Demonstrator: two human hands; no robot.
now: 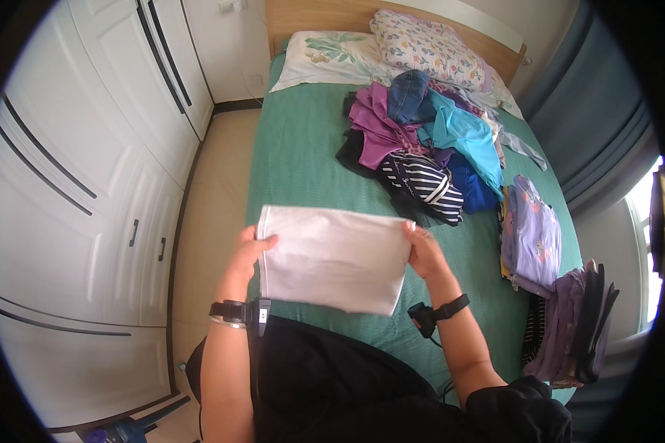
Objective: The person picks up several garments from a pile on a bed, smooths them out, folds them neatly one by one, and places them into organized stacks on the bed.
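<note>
A white piece of cloth [332, 258], folded into a rectangle, is stretched between my two hands above the near part of the bed. My left hand [251, 249] pinches its left edge, thumb on top. At the upper right corner my right hand [425, 249] grips the cloth the same way. The fingers beneath the cloth are hidden. Which kind of garment it is cannot be made out. Straps with small devices sit on both my wrists.
On the green bedsheet [295, 148] lies a heap of loose clothes [428, 140]. Folded lilac clothes [532, 232] and another stack [569, 325] line the right edge. Pillows [332, 55] and a flowered quilt [428, 48] rest by the headboard. White wardrobes [74, 184] stand left.
</note>
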